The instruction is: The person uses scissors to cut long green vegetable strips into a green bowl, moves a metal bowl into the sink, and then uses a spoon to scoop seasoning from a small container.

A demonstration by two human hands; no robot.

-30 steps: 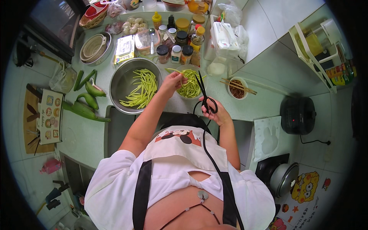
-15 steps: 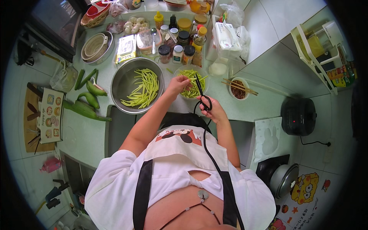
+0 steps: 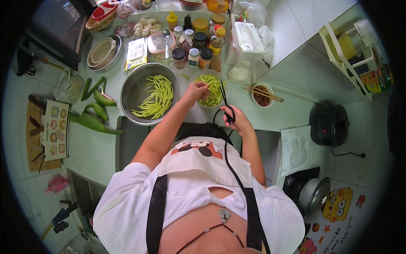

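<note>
Trimmed green beans [image 3: 210, 98] lie heaped in a clear bowl [image 3: 193, 78] on the pale countertop [image 3: 84, 152]; the left hand [image 3: 197, 92] is over this bowl's near left side, its fingers bent and drawn together at the tips, though I cannot tell whether a bean is pinched between them; the right hand [image 3: 237, 120], just beside the bowl's near right side, has its fingers curled around the handles of black scissors [image 3: 223, 91], whose blades point away from the person and pass over the bowl's right edge.

To the left of the clear bowl, longer green beans [image 3: 158, 95] lie loosely in a wide steel basin [image 3: 136, 91], mostly toward its right half; to the right, wooden chopsticks [image 3: 270, 95] rest across a small white bowl [image 3: 255, 101] of dark reddish-brown food [image 3: 262, 100].

Beyond the bowls stand a glass spice jar with a black lid [image 3: 179, 59], other jars and a yellow-capped bottle [image 3: 217, 40]; a spoon [image 3: 166, 42] lies on a lidded plastic box [image 3: 156, 45]; green gourds [image 3: 91, 121] lie left of the basin; farther right sits a black rice cooker [image 3: 329, 125], with a lidded pot [image 3: 314, 192] nearer the person.
</note>
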